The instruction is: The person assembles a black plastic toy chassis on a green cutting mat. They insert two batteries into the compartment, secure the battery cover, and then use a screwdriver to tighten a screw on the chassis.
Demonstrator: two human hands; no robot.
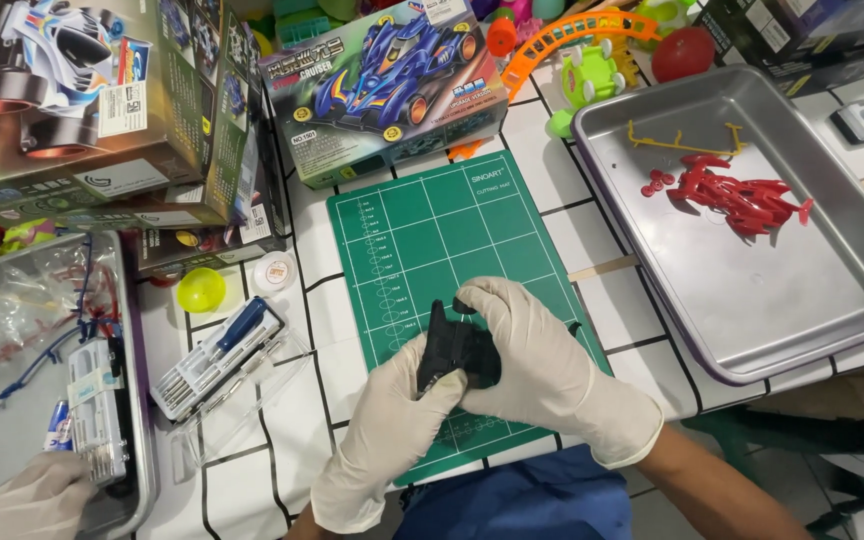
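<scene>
Both hands gloved, over the green cutting mat on the counter. Left hand & right hand share a black plastic car chassis part: each grip is clenched on it, held just above mat's near edge. Metal tray to the right w/ red body shell & yellow sprue. Blue-handled tool kit left of mat. Another person's gloved hand at the bottom-left tray.

A black part is held in white gloves. The mat is green, white-gridded. Red parts are held in a silver tray.
</scene>
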